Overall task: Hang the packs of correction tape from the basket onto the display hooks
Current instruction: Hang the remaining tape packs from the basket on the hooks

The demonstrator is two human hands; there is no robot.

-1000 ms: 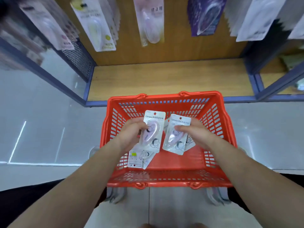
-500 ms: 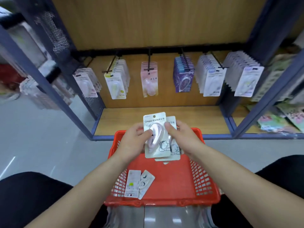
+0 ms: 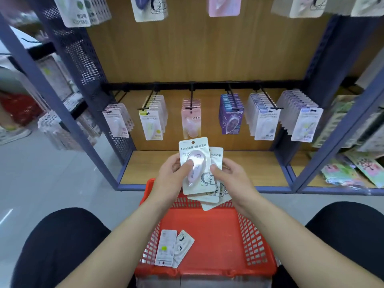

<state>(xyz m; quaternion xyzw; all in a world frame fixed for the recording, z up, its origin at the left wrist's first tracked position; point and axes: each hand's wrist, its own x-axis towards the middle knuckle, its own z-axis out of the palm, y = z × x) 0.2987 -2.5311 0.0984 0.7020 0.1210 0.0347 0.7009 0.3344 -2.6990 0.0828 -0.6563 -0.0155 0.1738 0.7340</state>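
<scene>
Both hands hold a small stack of white correction tape packs (image 3: 197,163) above the far end of the red basket (image 3: 216,235). My left hand (image 3: 172,175) grips the stack's left edge with the thumb on the front pack's blister. My right hand (image 3: 230,177) grips the right edge, fingers behind the rear packs. Two more packs (image 3: 173,248) lie in the basket's near left corner. Ahead, display hooks (image 3: 191,96) on a black rail carry rows of hanging packs.
The hooks hang in a blue-framed shelf bay with a wooden back and a wooden bottom shelf (image 3: 259,165). A perforated side panel (image 3: 87,59) stands at the left. Colourful flat packs (image 3: 357,169) lie in the bay at right. My dark-clothed knees flank the basket.
The two packs held apart over the basket were brought together into one stack and lifted. The view tilted up from the basket to the hook rail.
</scene>
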